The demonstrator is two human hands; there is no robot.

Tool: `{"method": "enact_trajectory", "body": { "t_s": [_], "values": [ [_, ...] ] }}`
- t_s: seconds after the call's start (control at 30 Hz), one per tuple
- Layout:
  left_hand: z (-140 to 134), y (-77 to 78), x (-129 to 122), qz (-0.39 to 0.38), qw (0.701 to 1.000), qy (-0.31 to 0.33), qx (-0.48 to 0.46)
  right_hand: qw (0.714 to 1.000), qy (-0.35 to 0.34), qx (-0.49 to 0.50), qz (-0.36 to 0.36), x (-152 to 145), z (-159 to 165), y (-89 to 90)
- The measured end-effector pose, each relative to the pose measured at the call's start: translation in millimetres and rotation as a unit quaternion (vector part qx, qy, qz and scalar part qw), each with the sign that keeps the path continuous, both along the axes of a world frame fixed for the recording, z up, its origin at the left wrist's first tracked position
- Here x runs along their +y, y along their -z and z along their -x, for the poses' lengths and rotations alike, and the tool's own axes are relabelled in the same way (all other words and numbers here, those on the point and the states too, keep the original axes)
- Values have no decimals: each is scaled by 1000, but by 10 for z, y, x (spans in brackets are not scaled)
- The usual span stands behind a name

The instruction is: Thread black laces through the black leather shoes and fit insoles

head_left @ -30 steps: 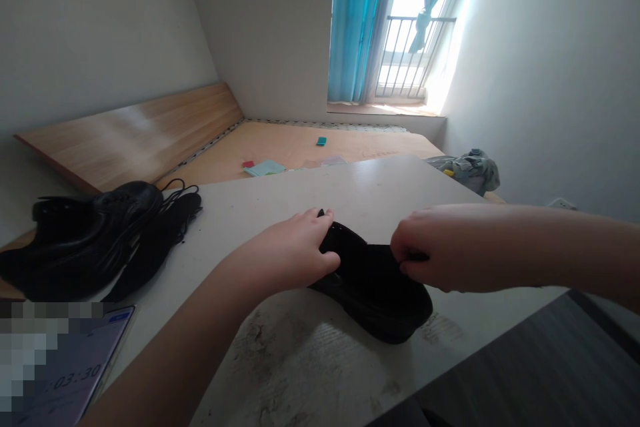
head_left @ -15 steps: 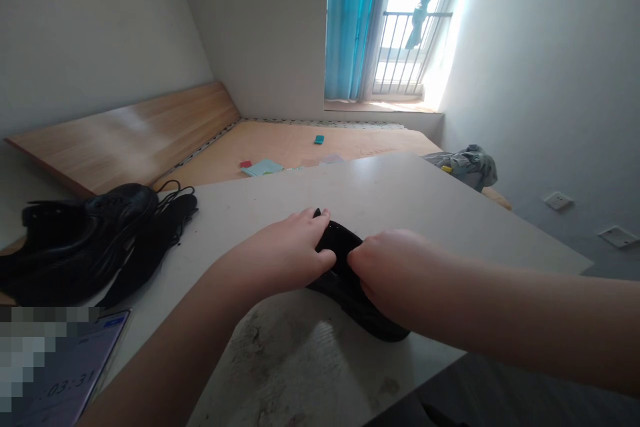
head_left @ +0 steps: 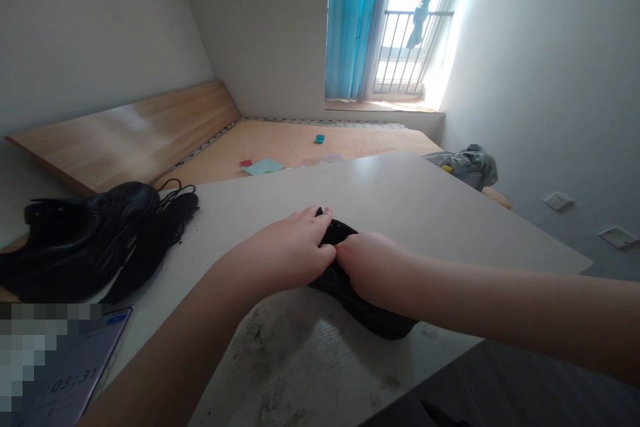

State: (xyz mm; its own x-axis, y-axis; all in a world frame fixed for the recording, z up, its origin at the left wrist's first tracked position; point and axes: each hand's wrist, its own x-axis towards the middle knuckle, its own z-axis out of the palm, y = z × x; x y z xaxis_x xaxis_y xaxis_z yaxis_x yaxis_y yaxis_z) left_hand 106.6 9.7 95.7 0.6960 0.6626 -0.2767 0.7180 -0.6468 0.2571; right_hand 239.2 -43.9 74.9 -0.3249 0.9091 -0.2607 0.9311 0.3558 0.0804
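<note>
A black shoe (head_left: 380, 321) lies on the white table in front of me, partly covered by both hands. My left hand (head_left: 295, 247) grips its far end, thumb on the near side and fingers over the dark edge. Curled into a fist, my right hand (head_left: 375, 270) presses at the shoe's middle, close to the left thumb. Whatever is inside that fist is hidden. To the left stands another black shoe (head_left: 95, 227) with an open top, and beside it lie a black insole (head_left: 150, 253) and loose black laces (head_left: 175, 188).
The white table (head_left: 280, 193) has dark smudges near its front. A phone (head_left: 95, 360) showing a timer lies at the lower left. Beyond the table is a bed (head_left: 370, 140) with small cloth pieces (head_left: 263, 167). Grey clothing (head_left: 473, 163) hangs past the table's right side.
My right hand has slid left along the shoe, towards my left thumb. The left hand keeps its grip in nearly the same place.
</note>
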Motion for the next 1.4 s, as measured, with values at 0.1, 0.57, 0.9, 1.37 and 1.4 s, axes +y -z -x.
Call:
{"method": "enact_trajectory", "body": {
  "t_s": [0.1, 0.57, 0.9, 1.37, 1.4],
  "values": [
    [-4, 1, -3, 0, 1000, 2, 0, 999, 22, 3, 24, -28, -18, -44],
    [2, 17, 2, -2, 1000, -10, -3, 987, 149, -54, -37, -278, -436, -339],
    [-11, 2, -22, 4, 1000, -19, 14, 982, 182, 15, -35, -312, -617, -295],
    [-43, 58, 4, -6, 1000, -27, 12, 993, 97, 55, -46, -294, -577, -175],
    [-44, 55, 1, -5, 1000, -27, 15, 993, 84, 61, -51, -294, -571, -152]
  ]
}}
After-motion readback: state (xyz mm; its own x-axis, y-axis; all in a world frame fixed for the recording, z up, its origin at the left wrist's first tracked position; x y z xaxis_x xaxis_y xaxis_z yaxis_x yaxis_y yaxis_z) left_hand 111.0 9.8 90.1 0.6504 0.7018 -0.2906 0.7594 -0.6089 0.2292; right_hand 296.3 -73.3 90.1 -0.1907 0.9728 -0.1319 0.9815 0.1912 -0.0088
